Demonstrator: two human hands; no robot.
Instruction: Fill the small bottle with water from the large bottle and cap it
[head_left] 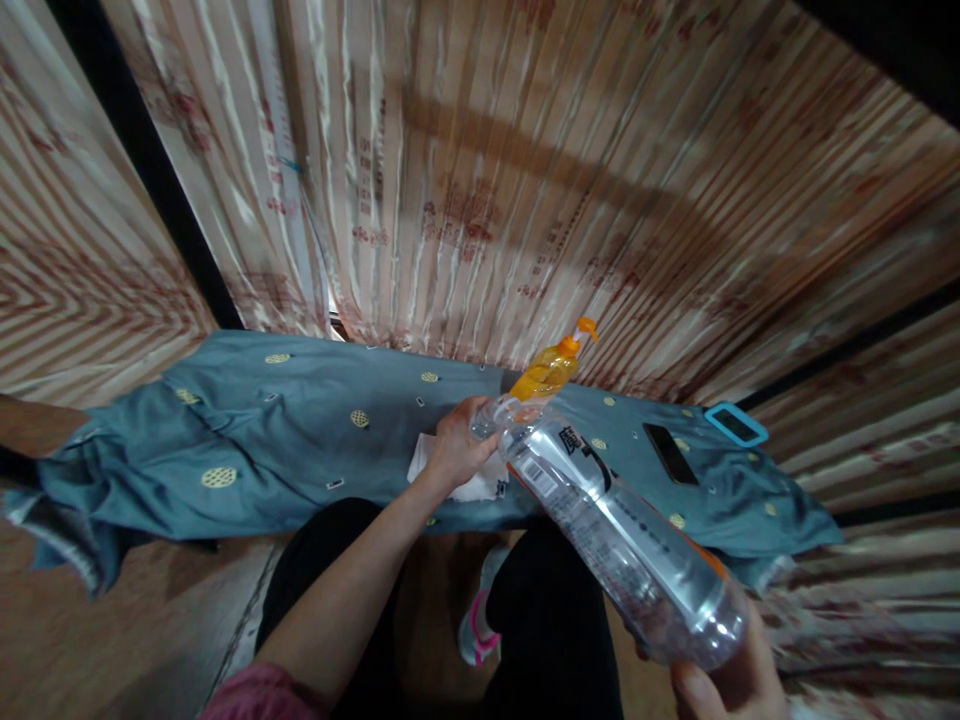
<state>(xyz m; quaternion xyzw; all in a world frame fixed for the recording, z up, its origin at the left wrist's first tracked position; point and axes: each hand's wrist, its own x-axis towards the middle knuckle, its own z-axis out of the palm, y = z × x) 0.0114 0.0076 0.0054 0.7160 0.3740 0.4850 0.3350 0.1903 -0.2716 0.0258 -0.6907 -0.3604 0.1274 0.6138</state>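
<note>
My right hand (731,675) grips the base of a large clear plastic bottle (615,530), tilted with its neck pointing away from me. My left hand (461,440) is closed around the bottle's neck and cap end. Just beyond the neck stands an orange pump bottle (551,370) on a surface covered with blue-grey cloth (262,440). A white folded tissue (480,485) lies on the cloth under my left hand.
A dark phone (670,452) and a second device in a blue case (736,424) lie on the cloth at the right. Striped curtains (525,180) hang behind. My knees and a pink-trimmed shoe (476,625) are below.
</note>
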